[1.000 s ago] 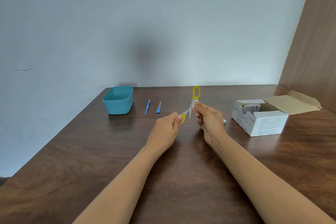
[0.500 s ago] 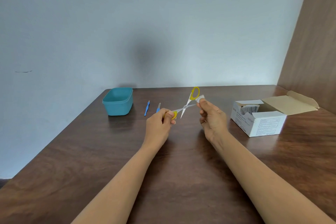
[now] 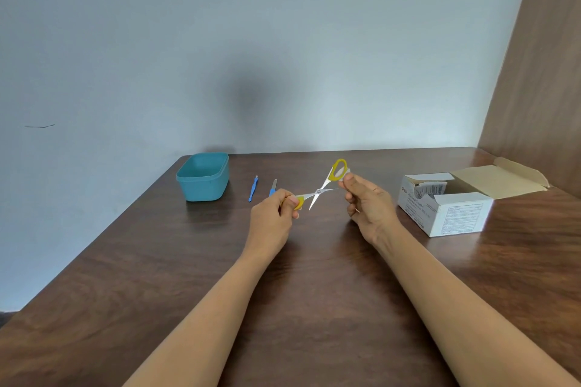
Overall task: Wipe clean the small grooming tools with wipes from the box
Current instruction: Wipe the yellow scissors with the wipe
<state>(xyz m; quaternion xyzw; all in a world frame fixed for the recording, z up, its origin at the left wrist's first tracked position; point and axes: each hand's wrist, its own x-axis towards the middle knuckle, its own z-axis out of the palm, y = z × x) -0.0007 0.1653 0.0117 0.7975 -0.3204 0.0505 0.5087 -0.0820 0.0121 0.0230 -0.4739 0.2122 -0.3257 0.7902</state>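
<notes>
- While held in the air above the table (image 3: 314, 292), scissors (image 3: 319, 192), yellow-handled: blades spread wide in an X.
- Left hand (image 3: 273, 217): fingers curled round one yellow loop.
- Right hand (image 3: 367, 201): thumb and fingers pinching a white wipe (image 3: 347, 171) on one blade tip.
- Box (image 3: 446, 214), white card, flap open: on the table, right of the hands.
- Thin blue tool (image 3: 252, 189) and short blue tool (image 3: 273, 188): side by side beyond the left hand.
- Teal tub (image 3: 202, 185): left of them.
</notes>
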